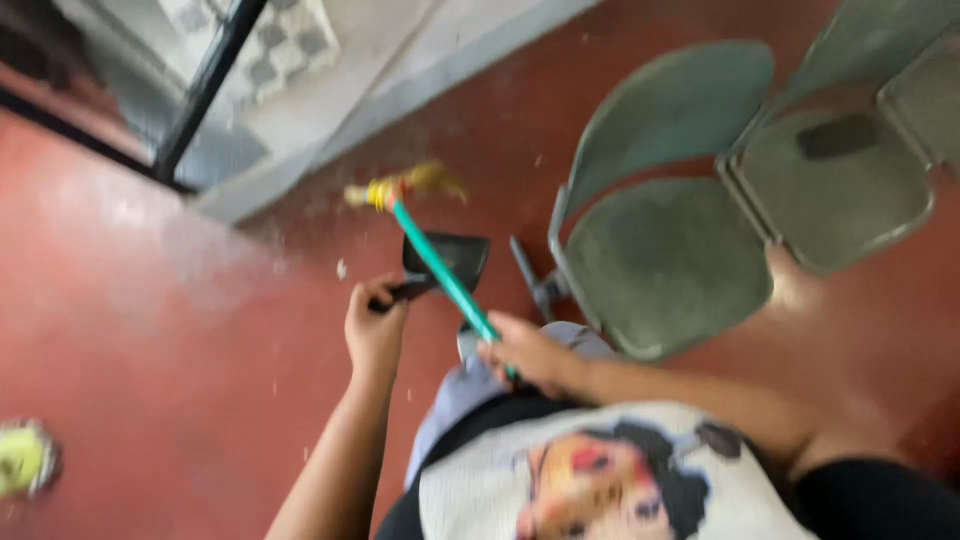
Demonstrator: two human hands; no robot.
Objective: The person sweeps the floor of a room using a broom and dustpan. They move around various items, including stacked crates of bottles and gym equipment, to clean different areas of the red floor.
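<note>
My left hand grips the dark handle of a black dustpan, held low over the red floor. My right hand is closed on the teal stick of a small broom. The stick crosses over the dustpan. The broom's yellow and red head rests on the floor near the grey step. A few pale bits of dirt lie on the floor just left of the dustpan. The picture is blurred.
Two grey-green metal chairs stand joined at the right, close to my right arm. A grey concrete step and a black door frame run along the top left. A yellow-green object lies at the lower left.
</note>
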